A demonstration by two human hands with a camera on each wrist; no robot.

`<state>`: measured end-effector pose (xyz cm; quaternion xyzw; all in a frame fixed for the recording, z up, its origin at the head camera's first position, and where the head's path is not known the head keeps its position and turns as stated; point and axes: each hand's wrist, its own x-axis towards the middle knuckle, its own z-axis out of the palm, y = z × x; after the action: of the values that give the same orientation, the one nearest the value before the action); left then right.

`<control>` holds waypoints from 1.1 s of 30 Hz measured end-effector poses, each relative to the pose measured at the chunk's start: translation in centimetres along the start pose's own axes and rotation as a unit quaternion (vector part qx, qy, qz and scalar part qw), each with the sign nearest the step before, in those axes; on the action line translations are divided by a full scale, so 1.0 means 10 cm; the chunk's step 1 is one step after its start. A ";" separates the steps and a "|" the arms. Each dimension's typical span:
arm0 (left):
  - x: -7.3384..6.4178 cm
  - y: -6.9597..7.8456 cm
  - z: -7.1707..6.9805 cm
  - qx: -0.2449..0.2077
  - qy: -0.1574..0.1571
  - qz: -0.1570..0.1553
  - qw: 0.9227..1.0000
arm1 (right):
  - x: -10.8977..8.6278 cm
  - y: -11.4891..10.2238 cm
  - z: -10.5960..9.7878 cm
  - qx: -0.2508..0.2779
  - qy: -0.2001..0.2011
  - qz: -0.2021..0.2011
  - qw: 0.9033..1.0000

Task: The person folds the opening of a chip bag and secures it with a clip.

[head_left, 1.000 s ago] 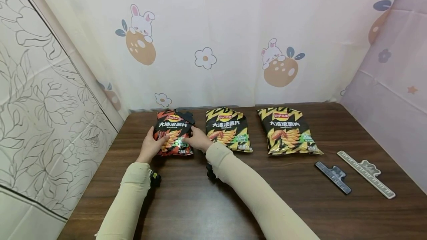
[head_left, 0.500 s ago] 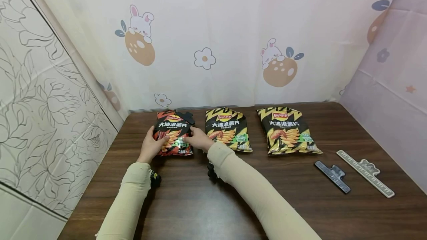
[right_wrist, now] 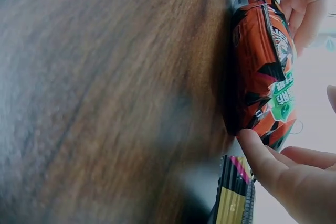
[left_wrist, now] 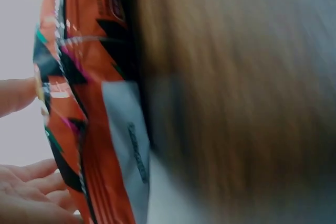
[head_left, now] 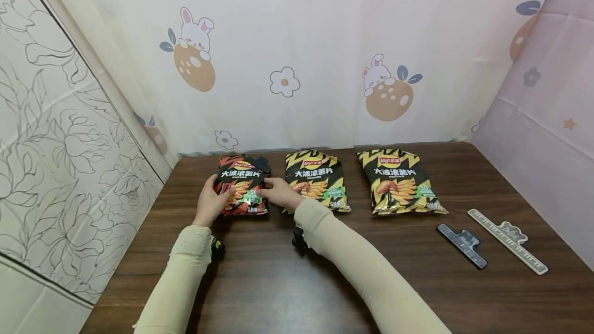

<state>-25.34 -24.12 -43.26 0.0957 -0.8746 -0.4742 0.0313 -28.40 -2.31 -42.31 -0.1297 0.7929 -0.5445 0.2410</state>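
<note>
A red and black chip bag lies face up at the left of the table, with a black clip across its top right corner. My left hand holds the bag's left side, its thumb over the printed front. At the bag's right edge is my right hand. In the right wrist view, a fingertip of that hand touches the red bag's side, while the thumb stands apart from the bag. Just right of it lies a yellow and black chip bag, partly behind my right hand.
Another yellow and black chip bag lies farther right on the brown wooden table. Two more clips, one dark and one white, lie near the right edge. A patterned curtain hangs behind the table.
My right hand has shifted slightly to the right, and its thumb has drawn back from the red bag's front. The left hand has barely moved, and the bag stays almost in place.
</note>
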 end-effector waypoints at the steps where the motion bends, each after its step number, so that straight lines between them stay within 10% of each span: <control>1: 0.00 0.01 0.01 -0.005 0.002 0.000 1.000 | 0.00 0.00 0.00 0.012 0.000 0.001 1.000; 11: -0.08 0.17 0.11 -0.042 0.016 0.034 0.998 | -0.07 -0.04 -0.05 0.079 0.011 -0.002 0.997; 33: -0.35 0.44 0.44 -0.049 -0.026 0.131 0.990 | -0.48 0.21 -0.76 -0.106 0.109 -0.046 0.987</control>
<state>-23.13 -17.43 -41.84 -0.0335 -0.8558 -0.5107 0.0748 -28.15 6.84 -40.88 -0.1303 0.8608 -0.4790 0.1125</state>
